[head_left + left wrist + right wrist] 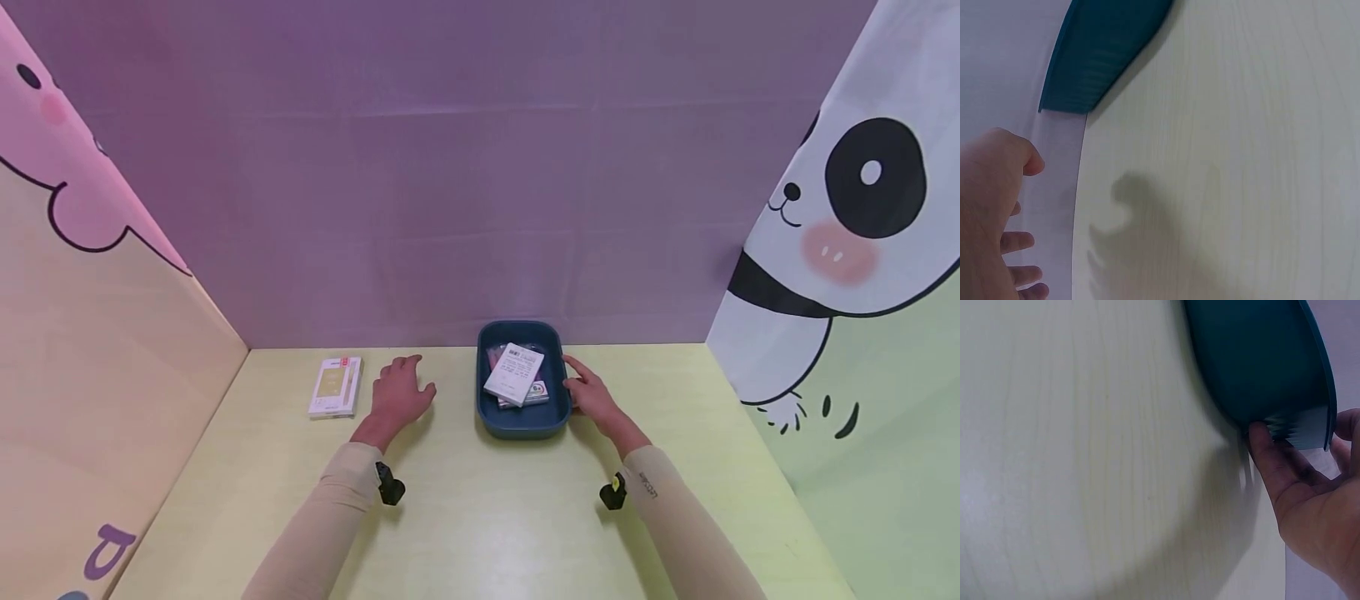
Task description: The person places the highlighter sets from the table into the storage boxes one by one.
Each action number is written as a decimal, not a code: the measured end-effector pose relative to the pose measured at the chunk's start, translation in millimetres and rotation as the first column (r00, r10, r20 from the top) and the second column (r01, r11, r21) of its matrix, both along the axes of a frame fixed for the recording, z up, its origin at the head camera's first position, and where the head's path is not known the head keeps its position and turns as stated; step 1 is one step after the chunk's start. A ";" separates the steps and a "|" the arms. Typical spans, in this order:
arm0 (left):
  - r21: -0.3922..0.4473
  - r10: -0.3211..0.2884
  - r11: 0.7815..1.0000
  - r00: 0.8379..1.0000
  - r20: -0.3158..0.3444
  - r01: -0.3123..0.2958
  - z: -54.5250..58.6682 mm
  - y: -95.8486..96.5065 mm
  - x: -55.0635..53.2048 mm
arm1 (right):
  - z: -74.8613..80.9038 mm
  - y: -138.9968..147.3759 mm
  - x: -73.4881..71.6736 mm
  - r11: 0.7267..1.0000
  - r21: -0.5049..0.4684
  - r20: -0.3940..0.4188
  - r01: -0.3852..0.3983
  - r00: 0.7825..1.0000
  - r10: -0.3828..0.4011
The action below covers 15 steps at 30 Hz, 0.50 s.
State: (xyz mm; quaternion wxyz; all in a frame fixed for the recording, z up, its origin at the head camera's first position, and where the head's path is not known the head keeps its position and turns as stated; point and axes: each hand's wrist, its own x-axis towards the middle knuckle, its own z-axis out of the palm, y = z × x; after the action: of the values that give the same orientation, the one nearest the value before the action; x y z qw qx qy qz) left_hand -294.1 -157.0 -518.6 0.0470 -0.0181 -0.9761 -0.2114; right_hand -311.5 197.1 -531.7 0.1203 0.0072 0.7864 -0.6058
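Bin (522, 432) at far edge, right hand (597, 403) on its right side

Dark blue bin stands right of middle on the pale wood table (525, 533), right by the purple backdrop (465, 208). Right hand: thumb low on the bin wall, another finger up near the rim per the right wrist view. Contact is clear; can't tell whether they pinch it or just press.

Left hand (400, 392) is out over the table between the bin and the white box (334, 388), apart from both, nearer the box. Fingers loosely extended, thumb stuck out toward the bin.

White box lies flat at left, gold panel on its face, red mark at the far right corner.

Inside the bin: a white packet (514, 374) with small print and a barcode, lying askew on top of a package (537, 392) marked "6+". Lower one is partly covered.

Walls: pink cartoon (82, 167) left, panda print (847, 225) right. Beige sleeve (686, 525) on the right arm.
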 end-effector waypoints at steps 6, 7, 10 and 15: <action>0.008 0.023 1.000 1.000 0.001 -0.023 -3.4 -9.2 -0.9 | 8.6 -0.4 3.7 1.000 -0.021 0.009 -0.010 1.000 0.010; 0.014 0.026 1.000 1.000 -0.001 -0.026 -3.1 -10.6 -0.6 | 8.1 -0.6 3.4 1.000 -0.018 0.013 -0.006 1.000 0.006; 0.016 0.034 0.999 0.999 0.000 -0.034 -1.3 -15.9 0.6 | -0.8 0.7 -0.3 1.000 -0.005 0.004 0.007 1.000 -0.007; 0.008 0.049 0.999 0.999 0.009 -0.049 0.1 -26.3 0.3 | 0.2 0.4 0.7 1.000 0.007 0.001 0.007 1.000 -0.007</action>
State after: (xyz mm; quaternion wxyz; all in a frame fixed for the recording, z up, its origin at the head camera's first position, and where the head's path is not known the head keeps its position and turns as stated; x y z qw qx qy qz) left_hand -293.8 -183.3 -518.5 0.0478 0.0070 -0.9756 -0.2141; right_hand -310.8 197.6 -531.5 0.1187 0.0108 0.7884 -0.6035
